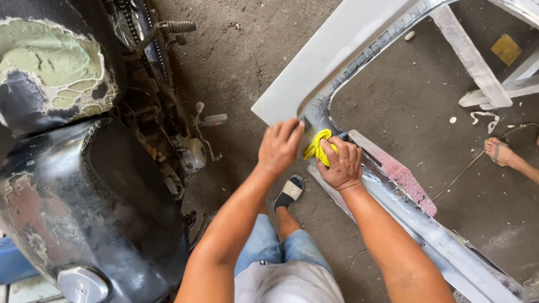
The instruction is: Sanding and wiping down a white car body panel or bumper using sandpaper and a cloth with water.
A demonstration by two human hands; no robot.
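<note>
While the person bends over a grey metal door frame [337,53] propped above the concrete floor [252,62], both hands meet at its inner corner. The right hand [341,164] is curled shut around a bunched yellow rag [318,147], pressing it against the bare, scuffed metal where the frame turns. The left hand [279,147] lies just beside it, fingers together and bent over the frame's pale outer edge, holding nothing but steadying the panel. A pink sanding block or pad [401,177] rests along the lower rail near the right wrist. Below the hands I can see a sandalled foot [290,191] on the floor. To the left stands a black motorcycle [84,185] with patches of green filler on its tank. Another person's bare foot [499,151] shows at the far right, well apart.
</note>
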